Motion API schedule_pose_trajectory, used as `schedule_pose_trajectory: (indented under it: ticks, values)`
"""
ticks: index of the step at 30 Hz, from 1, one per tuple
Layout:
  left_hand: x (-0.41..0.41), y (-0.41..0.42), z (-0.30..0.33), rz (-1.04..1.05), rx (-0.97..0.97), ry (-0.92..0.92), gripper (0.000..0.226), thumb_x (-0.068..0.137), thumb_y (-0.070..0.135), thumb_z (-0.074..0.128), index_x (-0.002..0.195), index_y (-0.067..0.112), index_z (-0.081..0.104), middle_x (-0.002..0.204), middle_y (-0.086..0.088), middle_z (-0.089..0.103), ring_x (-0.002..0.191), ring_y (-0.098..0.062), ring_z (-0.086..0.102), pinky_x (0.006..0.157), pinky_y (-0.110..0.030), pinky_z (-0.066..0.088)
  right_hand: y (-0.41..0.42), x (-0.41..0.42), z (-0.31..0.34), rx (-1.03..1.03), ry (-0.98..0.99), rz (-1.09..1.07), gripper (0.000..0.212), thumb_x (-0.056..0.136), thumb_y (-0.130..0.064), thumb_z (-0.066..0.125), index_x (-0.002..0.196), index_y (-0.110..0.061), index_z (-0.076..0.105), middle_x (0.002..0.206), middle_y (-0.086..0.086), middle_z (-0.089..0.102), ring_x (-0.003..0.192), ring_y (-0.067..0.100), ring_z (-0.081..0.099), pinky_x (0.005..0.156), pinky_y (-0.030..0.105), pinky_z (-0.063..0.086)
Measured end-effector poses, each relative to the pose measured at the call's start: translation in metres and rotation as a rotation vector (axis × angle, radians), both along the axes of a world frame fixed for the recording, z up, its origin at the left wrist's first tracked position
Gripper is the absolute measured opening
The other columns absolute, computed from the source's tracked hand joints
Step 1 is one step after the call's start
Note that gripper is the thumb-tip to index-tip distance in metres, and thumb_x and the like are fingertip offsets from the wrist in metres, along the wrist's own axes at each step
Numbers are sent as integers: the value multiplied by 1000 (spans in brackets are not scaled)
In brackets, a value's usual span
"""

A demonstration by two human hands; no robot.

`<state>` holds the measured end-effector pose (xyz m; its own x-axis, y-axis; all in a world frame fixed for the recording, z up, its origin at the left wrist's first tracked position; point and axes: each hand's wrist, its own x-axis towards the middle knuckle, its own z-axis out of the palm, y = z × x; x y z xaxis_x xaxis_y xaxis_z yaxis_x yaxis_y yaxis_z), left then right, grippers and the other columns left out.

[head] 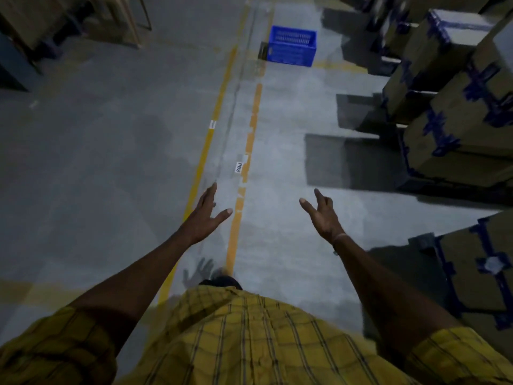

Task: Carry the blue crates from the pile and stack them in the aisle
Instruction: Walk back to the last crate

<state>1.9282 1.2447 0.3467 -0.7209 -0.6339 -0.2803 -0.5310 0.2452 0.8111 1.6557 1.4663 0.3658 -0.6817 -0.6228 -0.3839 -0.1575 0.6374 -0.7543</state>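
A blue plastic crate (292, 45) stands on the grey floor far ahead, at the top middle of the view, with its open top showing. My left hand (206, 215) is stretched out in front of me with straight fingers and holds nothing. My right hand (322, 213) reaches forward too, thumb and forefinger spread, its other fingers loosely bent, also empty. Both hands hang in the air well short of the crate. No pile of crates is in sight.
Yellow floor lines (241, 207) run up the aisle, with a label reading P05 (238, 167). Stacks of cardboard boxes with blue tape (458, 129) line the right side. Dark shelving and a frame (116, 20) stand at the top left.
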Motion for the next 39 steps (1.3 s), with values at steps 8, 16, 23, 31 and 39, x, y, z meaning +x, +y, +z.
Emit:
schedule_pose_trajectory:
  ticks: [8,16,23,31,39]
  values:
    - [-140,-161,-31,-49,7,22,94,91,61,60,161,38,0,170,9,1,144,-17,39,113,-41,42,-132,-130,-25,25,41,-42,92,82,-76,50,154,-27,22,159,0,20,143,27,32,117,44,28]
    - [-269,-332,-15,-148,7,-34,97,88,63,60,161,36,3,169,8,3,144,-18,40,112,-41,45,-276,-245,-13,13,9,-119,95,81,-72,56,155,-24,20,158,1,19,144,27,30,117,43,28]
    - [-394,-448,-14,-184,-20,-38,94,90,62,60,161,38,2,169,9,4,144,-17,40,109,-41,46,-383,-356,-17,14,11,-146,96,79,-76,54,155,-28,19,159,-2,17,144,26,29,116,43,29]
    - [-562,-560,-22,-169,-12,-70,96,90,64,59,161,38,0,170,9,0,145,-19,39,114,-45,41,-498,-535,-27,-10,-13,-173,90,85,-66,57,156,-26,18,161,1,14,145,29,26,116,46,27]
    - [-741,-663,11,-144,-8,-25,94,92,59,60,161,35,1,170,7,1,145,-18,38,115,-43,40,-608,-711,2,2,15,-141,95,83,-70,57,155,-22,21,160,4,19,144,26,29,116,40,26]
